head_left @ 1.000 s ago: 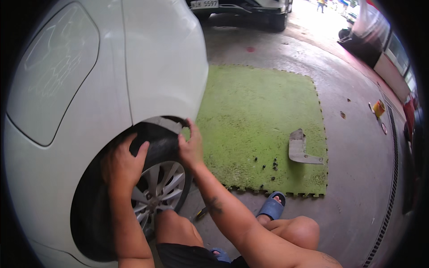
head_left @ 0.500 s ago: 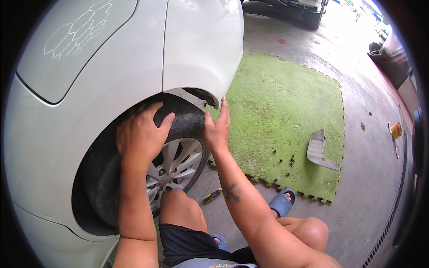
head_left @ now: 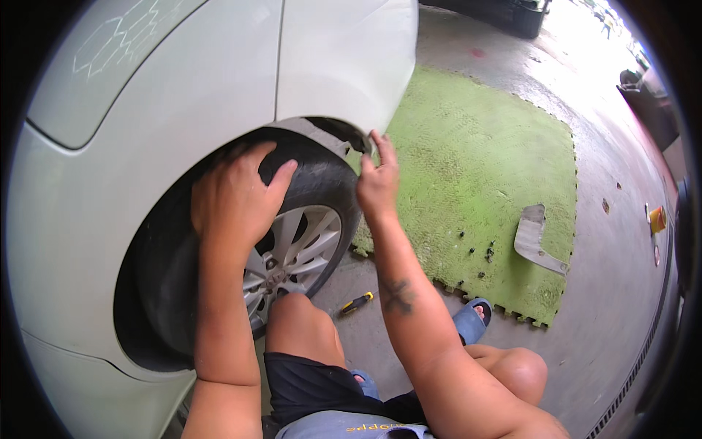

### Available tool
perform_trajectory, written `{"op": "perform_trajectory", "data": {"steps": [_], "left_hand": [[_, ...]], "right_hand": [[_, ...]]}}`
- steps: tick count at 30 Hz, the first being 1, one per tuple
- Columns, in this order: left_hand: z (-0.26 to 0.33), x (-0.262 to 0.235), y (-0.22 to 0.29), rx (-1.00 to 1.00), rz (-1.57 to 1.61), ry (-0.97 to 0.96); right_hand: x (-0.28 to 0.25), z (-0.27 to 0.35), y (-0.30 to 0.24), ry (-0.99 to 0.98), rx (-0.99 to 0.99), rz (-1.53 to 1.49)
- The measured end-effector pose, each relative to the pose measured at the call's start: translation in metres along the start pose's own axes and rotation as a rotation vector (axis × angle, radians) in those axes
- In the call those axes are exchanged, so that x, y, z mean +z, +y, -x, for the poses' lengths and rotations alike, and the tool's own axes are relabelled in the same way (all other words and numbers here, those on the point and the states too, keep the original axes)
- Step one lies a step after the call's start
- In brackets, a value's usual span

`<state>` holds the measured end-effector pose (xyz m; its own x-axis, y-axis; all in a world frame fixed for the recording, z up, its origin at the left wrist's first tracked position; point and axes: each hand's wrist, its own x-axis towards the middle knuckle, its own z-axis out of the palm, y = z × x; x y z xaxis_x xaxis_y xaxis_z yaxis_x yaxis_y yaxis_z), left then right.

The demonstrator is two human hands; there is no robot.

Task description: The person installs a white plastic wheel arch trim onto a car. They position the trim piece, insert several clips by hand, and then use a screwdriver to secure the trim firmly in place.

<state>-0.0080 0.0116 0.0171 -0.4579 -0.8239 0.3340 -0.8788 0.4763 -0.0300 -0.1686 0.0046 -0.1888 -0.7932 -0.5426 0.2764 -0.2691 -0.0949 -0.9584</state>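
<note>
In the head view, our right hand (head_left: 379, 183) is now pinching the bumper (head_left: 347, 62) edge at the wheel's (head_left: 276, 275) one o'clock, its thumb sitting closer than before, probably giving firmer purchase. Our left hand (head_left: 241, 194) is spreading open over the tyre (head_left: 314, 172) at eleven.

Wheel (head_left: 300, 238) left, mat (head_left: 468, 172) right, screwdriver (head_left: 357, 304) on floor (head_left: 603, 307)

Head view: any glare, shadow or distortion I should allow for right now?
In the head view, the background at upper right washes out white; in the head view, the wheel well beside the tyre sinks into shadow, hiding detail; in the head view, the floor drain curves, and the corners go black.
</note>
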Motion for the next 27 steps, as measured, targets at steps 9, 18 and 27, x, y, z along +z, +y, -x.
{"op": "perform_trajectory", "data": {"steps": [9, 18, 27], "left_hand": [[0.003, 0.006, -0.012, 0.078, 0.008, 0.077], [0.003, 0.014, -0.022, 0.1, 0.042, 0.106], [0.003, 0.018, -0.024, 0.136, 0.016, 0.154]], "right_hand": [[-0.029, -0.014, 0.008, 0.178, 0.441, -0.442], [-0.033, -0.013, 0.01, 0.171, 0.56, -0.48], [-0.022, -0.006, 0.007, 0.068, 0.511, -0.492]]}}
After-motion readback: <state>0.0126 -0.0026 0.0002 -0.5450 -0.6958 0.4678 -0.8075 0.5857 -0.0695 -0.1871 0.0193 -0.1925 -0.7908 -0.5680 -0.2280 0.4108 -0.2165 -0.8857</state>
